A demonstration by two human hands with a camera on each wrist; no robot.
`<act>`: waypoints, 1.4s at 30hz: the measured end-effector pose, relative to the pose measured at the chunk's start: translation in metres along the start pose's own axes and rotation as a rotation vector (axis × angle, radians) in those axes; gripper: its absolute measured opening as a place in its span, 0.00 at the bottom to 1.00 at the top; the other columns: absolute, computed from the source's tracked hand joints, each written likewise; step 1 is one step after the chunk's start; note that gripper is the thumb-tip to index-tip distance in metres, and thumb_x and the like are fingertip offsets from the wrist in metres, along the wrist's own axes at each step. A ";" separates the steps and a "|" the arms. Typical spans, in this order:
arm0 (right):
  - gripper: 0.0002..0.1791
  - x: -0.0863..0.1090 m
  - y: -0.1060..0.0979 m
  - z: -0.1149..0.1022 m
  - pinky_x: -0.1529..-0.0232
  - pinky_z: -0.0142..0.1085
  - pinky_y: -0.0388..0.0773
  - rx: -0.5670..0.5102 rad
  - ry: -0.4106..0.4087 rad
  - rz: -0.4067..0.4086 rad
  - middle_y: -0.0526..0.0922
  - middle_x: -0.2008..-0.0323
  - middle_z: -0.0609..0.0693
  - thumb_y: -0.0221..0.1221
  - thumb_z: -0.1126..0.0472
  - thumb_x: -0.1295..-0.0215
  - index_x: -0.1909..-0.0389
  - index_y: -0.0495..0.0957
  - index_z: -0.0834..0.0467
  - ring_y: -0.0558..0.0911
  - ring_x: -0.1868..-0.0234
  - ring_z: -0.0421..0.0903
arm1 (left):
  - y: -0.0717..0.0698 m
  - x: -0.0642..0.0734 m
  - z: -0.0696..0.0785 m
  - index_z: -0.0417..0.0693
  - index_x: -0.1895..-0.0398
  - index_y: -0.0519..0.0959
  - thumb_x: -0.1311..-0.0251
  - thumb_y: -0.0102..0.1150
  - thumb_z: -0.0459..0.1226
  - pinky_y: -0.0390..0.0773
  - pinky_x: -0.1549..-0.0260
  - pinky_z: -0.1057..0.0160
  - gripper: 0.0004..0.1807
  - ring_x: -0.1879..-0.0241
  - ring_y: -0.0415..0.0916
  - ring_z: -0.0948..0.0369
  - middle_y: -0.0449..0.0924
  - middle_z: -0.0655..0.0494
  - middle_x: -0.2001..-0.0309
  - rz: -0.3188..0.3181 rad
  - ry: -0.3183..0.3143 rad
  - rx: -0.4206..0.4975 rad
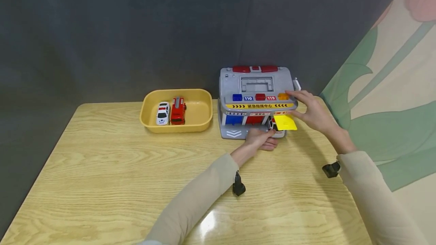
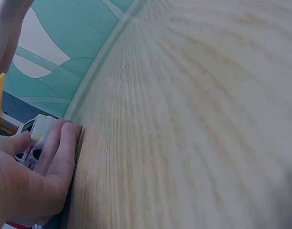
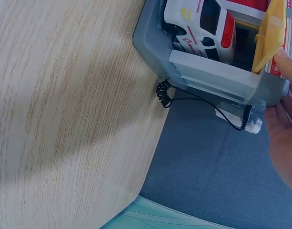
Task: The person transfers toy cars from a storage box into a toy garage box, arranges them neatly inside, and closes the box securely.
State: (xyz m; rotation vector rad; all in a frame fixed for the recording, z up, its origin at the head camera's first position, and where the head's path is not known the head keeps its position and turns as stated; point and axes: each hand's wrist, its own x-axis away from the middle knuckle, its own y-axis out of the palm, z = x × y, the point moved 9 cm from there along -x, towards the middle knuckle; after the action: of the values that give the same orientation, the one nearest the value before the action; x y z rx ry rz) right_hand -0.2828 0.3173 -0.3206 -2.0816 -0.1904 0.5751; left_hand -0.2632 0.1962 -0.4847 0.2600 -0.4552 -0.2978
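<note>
A grey toy emergency station (image 1: 235,82) with a blue, a red and a raised yellow door (image 1: 285,122) stands at the table's back. A white toy car (image 3: 198,24) with red markings sits partly inside the right bay, under the yellow door. My left hand (image 1: 257,139) grips this car from the front, thumb on one side and fingers on the other, as the left wrist view shows. At the roof's right corner my right hand (image 1: 311,110) holds the edge, a fingertip at the orange button (image 1: 283,96) and the thumb below by the yellow door.
Left of the station stands a yellow bin (image 1: 199,114) holding a white toy police car (image 1: 162,113) and a red toy fire truck (image 1: 178,111). A white handset (image 3: 253,125) on a coiled black cord hangs at the station's side. The dark backdrop (image 1: 136,41) borders the table's back.
</note>
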 end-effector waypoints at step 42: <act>0.38 0.000 0.000 0.000 0.51 0.56 0.67 0.012 -0.027 0.000 0.71 0.47 0.66 0.69 0.74 0.49 0.35 0.67 0.66 0.70 0.50 0.61 | 0.001 -0.001 0.019 0.46 0.29 0.63 0.23 0.33 0.41 0.73 0.46 0.46 0.24 0.44 0.73 0.41 0.73 0.34 0.42 -0.516 -0.208 -0.101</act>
State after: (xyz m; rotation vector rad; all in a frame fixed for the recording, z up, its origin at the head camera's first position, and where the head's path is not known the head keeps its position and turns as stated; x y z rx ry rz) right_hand -0.2827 0.3175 -0.3209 -2.0634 -0.2021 0.6037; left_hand -0.2727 0.1937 -0.4681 0.2459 -0.5735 -0.8562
